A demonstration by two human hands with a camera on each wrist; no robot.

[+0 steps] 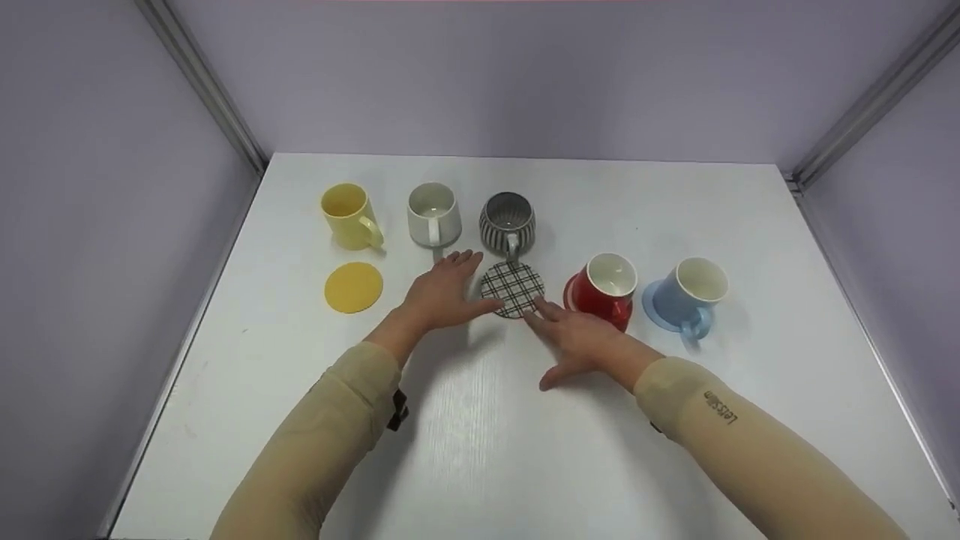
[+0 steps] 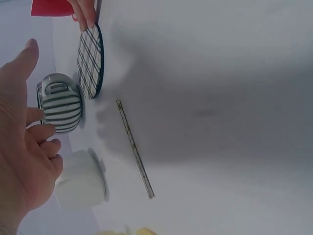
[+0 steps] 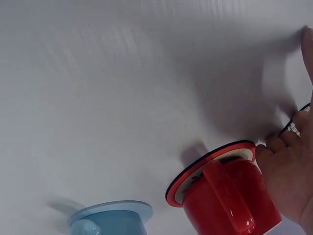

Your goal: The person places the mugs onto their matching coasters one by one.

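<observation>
While our right hand (image 1: 581, 340) touches the plaid coaster (image 1: 514, 285), midway between the side edges of the tabletop (image 1: 465, 450), our left hand (image 1: 445, 294) hovers beside it, all fingers loose.

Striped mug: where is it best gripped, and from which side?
Probably by the handle, coming from the person's side: the striped mug stands upright with its handle facing the person, above the plaid coaster's far edge in the head view.

The right wrist view's lower edge cuts off the light-blue cylindrical mug (image 3: 115, 224); the right hand (image 3: 293, 169) — itself cropped — hides part of the round black-and-white plaid coaster (image 1: 514, 289).
</observation>
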